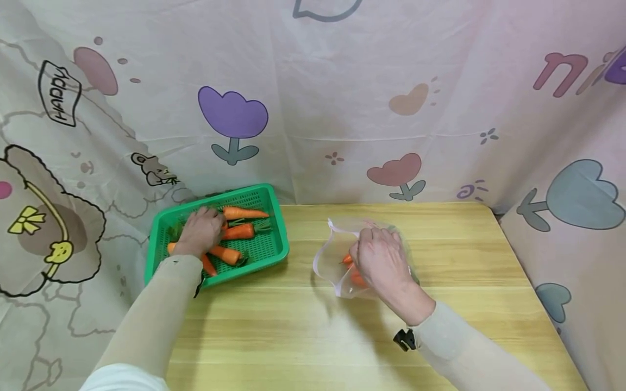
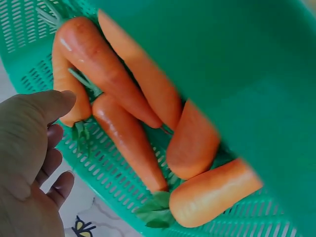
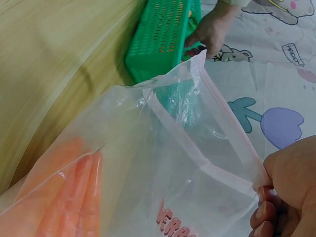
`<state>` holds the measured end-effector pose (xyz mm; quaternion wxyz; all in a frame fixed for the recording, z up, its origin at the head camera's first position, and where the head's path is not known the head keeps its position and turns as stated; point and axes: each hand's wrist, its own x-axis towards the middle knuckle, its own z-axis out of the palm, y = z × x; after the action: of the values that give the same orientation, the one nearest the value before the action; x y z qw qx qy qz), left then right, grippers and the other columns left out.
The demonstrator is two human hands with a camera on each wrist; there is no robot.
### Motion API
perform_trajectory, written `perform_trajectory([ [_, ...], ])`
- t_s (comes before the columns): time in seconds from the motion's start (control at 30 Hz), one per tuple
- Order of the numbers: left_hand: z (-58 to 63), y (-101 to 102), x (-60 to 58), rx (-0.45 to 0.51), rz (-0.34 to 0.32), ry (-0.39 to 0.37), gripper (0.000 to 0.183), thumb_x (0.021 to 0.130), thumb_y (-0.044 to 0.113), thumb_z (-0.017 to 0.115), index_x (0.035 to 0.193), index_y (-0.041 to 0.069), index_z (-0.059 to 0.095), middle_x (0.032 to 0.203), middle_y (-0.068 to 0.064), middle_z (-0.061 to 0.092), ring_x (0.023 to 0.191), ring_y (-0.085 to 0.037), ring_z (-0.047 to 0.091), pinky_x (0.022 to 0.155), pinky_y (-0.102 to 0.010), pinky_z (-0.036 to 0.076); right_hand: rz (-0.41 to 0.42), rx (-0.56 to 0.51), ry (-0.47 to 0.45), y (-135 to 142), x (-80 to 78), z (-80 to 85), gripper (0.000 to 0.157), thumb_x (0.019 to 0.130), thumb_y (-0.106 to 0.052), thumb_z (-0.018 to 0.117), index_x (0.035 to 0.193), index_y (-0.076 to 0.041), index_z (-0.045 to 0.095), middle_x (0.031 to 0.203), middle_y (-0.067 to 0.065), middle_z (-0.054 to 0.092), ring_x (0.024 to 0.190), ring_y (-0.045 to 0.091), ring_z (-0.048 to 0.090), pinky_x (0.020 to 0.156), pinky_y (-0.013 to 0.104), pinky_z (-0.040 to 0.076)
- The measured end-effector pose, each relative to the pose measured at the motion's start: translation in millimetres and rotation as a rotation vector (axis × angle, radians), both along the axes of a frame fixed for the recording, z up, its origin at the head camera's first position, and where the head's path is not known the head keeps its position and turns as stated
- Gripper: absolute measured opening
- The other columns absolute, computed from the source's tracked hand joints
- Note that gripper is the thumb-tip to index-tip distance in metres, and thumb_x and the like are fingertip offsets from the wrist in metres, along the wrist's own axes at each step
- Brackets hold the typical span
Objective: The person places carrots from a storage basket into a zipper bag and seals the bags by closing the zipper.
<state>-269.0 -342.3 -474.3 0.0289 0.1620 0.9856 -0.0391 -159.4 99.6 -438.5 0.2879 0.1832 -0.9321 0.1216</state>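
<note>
My left hand (image 1: 199,232) reaches into a green plastic basket (image 1: 282,228) of carrots on the left. In the left wrist view, a fingertip of that hand (image 2: 29,148) overlaps a carrot (image 2: 69,81) by the basket wall; the other fingers are loosely bent beside it, around nothing. Several more carrots (image 2: 131,143) with green tops lie in the basket. My right hand (image 1: 383,255) pinches the rim of a clear plastic zip bag (image 3: 128,138) between thumb and fingers. The bag's mouth gapes toward the basket, and several carrots (image 3: 74,192) lie inside it.
Basket and bag are on a wooden table (image 1: 274,326), with bare wood between them. A patterned cloth (image 1: 313,108) hangs behind the table and along both sides. A black clip (image 1: 405,339) is at the right wrist.
</note>
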Motion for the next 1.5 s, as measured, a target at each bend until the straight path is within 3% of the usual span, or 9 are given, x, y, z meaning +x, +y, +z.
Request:
perform_trajectory([
  [0.23,-6.3,-3,0.4,-0.067,0.061,-0.033,0.027,0.105,0.019,0.066,0.124,0.000,0.069,0.121,-0.022,0.065,0.116,-0.044,0.052,0.105,-0.065,0.042,0.001,0.001,-0.009,-2,-0.4,0.6,0.025,0.089,-0.009,0.058,0.067,-0.008,0.046,0.063,0.003,0.044,0.058,0.029,0.046,0.061,0.043,0.038],
  [0.43,-17.2,-7,-3.5,-0.070,0.052,-0.045,0.024,0.107,0.016,0.060,0.123,0.000,0.067,0.126,-0.024,0.063,0.126,-0.049,0.050,0.111,-0.070,0.037,-0.005,0.000,-0.008,-3,-0.1,0.1,0.024,0.089,-0.009,0.058,0.068,-0.008,0.047,0.063,0.004,0.047,0.059,0.030,0.048,0.061,0.045,0.039],
  [0.67,-26.2,-5,-4.8,-0.123,0.028,-0.071,0.026,0.107,0.007,0.056,0.130,-0.002,0.064,0.137,-0.027,0.060,0.126,-0.049,0.050,0.107,-0.069,0.040,-0.011,0.008,-0.028,-2,1.1,-0.7,0.024,0.090,-0.011,0.058,0.069,-0.008,0.047,0.065,0.005,0.048,0.061,0.032,0.051,0.064,0.046,0.041],
  [0.8,-32.6,-4,-2.9,-0.129,0.031,-0.082,0.048,0.105,0.023,0.066,0.141,-0.007,0.056,0.142,-0.030,0.057,0.129,-0.051,0.050,0.110,-0.067,0.040,-0.022,0.022,-0.036,-2,2.7,-1.0,0.023,0.089,-0.011,0.057,0.069,-0.008,0.045,0.065,0.005,0.047,0.061,0.032,0.051,0.063,0.043,0.039],
  [1.0,-42.0,-4,1.7,0.012,0.069,-0.077,0.102,0.086,0.063,0.079,0.144,-0.015,0.049,0.134,-0.034,0.060,0.126,-0.049,0.052,0.105,-0.061,0.047,-0.026,0.021,-0.020,-3,3.5,-1.1,0.022,0.087,-0.011,0.056,0.069,-0.008,0.044,0.064,0.004,0.045,0.060,0.031,0.050,0.061,0.041,0.036],
  [1.1,-46.1,-5,1.6,0.028,0.072,-0.066,0.089,0.089,0.052,0.080,0.142,-0.014,0.051,0.123,-0.033,0.062,0.119,-0.047,0.055,0.095,-0.059,0.052,-0.023,0.016,-0.010,-3,3.2,-0.9,0.021,0.087,-0.011,0.055,0.069,-0.008,0.044,0.063,0.004,0.045,0.059,0.032,0.050,0.060,0.042,0.036],
  [1.23,-50.6,-3,0.0,0.026,0.071,-0.073,0.055,0.094,0.014,0.074,0.138,-0.011,0.052,0.104,-0.028,0.063,0.111,-0.046,0.056,0.083,-0.053,0.055,-0.023,0.018,0.000,-3,3.0,-0.9,0.022,0.086,-0.011,0.055,0.068,-0.008,0.043,0.062,0.004,0.044,0.058,0.031,0.049,0.060,0.042,0.036],
  [1.3,-51.5,-2,-0.7,0.015,0.072,-0.077,0.050,0.091,-0.001,0.070,0.137,-0.011,0.053,0.096,-0.026,0.061,0.108,-0.046,0.056,0.080,-0.052,0.055,-0.023,0.019,0.004,-3,2.8,-1.2,0.022,0.086,-0.011,0.055,0.068,-0.008,0.043,0.062,0.004,0.044,0.058,0.031,0.049,0.059,0.042,0.036],
  [1.5,-52.3,-1,-1.0,-0.089,0.044,-0.077,0.056,0.090,-0.007,0.072,0.143,-0.011,0.054,0.117,-0.031,0.066,0.113,-0.048,0.056,0.097,-0.059,0.052,-0.021,0.013,0.017,-3,1.6,-2.6,0.021,0.087,-0.011,0.053,0.068,-0.008,0.044,0.062,0.004,0.044,0.059,0.032,0.050,0.060,0.044,0.038],
])
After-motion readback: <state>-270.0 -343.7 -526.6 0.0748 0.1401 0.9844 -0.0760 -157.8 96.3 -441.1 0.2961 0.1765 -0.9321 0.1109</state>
